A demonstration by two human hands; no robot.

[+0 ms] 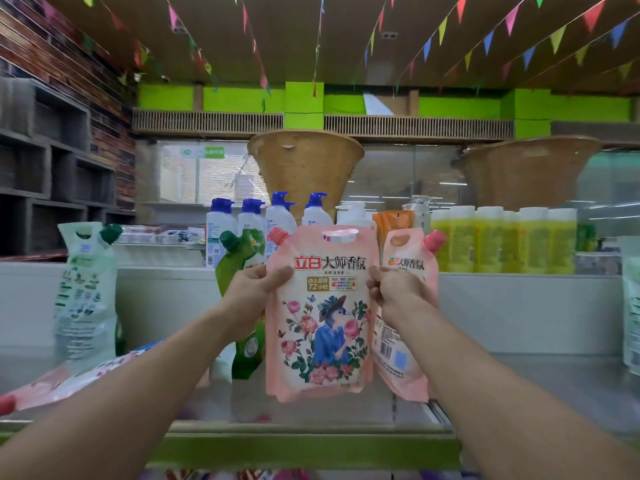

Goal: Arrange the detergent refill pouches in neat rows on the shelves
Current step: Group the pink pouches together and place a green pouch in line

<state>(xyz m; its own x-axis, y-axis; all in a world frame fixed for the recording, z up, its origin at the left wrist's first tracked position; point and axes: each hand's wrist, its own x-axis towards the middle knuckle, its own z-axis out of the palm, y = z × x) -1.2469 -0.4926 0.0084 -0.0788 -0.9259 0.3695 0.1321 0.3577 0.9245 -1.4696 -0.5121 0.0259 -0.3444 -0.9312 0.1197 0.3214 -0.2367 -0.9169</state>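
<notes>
Centrally, both hands grip one pink pouch point(320, 317) upright above the shelf point(519, 372): left hand point(258, 292) and right hand point(393, 289) pinching its side edges. Three more pink pouches show: one point(407, 268) just behind at right, two lying lower left; three green pouches stand.

Pink pouch point(320, 317) with rose print and pink cap; green pouch point(242, 258); yellow bottles point(502, 240); lime-green shelf point(304, 445) edge.

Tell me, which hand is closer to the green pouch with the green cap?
Left. The left hand grips the big pink pouch right in front of the green pouch; the right hand is across the pink pouch's far edge.
</notes>
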